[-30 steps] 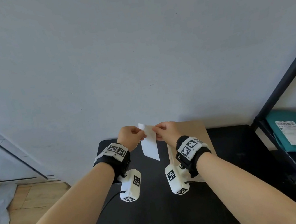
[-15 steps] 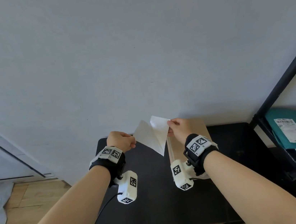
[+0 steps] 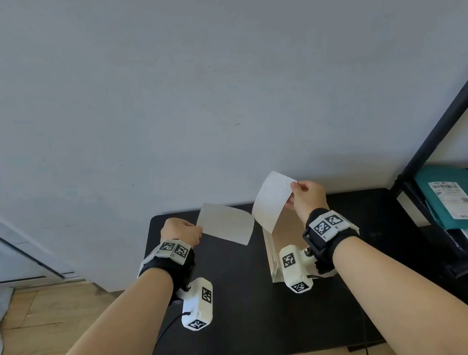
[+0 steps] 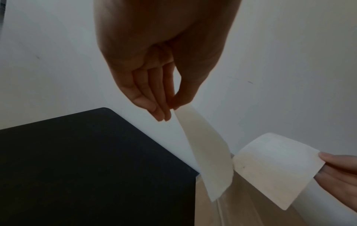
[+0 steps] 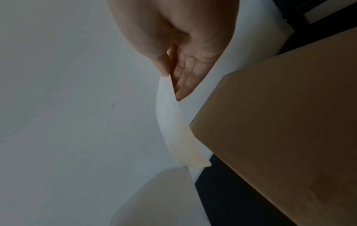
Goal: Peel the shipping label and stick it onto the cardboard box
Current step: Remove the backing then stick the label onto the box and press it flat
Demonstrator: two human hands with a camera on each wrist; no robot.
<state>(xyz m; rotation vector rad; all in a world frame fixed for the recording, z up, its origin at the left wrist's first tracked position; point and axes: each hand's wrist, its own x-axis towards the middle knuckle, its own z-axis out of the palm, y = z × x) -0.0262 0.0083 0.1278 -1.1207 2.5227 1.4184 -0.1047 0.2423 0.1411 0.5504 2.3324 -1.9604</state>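
My left hand [image 3: 200, 235] pinches a corner of a thin, translucent backing sheet [image 3: 226, 227] above the black table. My right hand [image 3: 294, 191] pinches the corner of the white shipping label [image 3: 273, 200], held up and curling over the cardboard box [image 3: 289, 231]. The two sheets' near edges almost meet; whether they still touch I cannot tell. In the left wrist view my thumb and fingers [image 4: 164, 113] clamp the backing sheet [image 4: 210, 160], with the label [image 4: 276, 169] to its right. The right wrist view shows the label [image 5: 173, 130] hanging beside the box [image 5: 280, 137].
The box stands on a black table [image 3: 244, 310] against a pale wall. A black shelf frame [image 3: 444, 134] at the right holds a teal parcel [image 3: 452, 196] with a printed label and other packets. Wooden floor [image 3: 51, 314] lies to the left.
The single sheet held between both hands has split into two. My left hand drew the backing leftward while my right hand carried the label right and upward, over the box.
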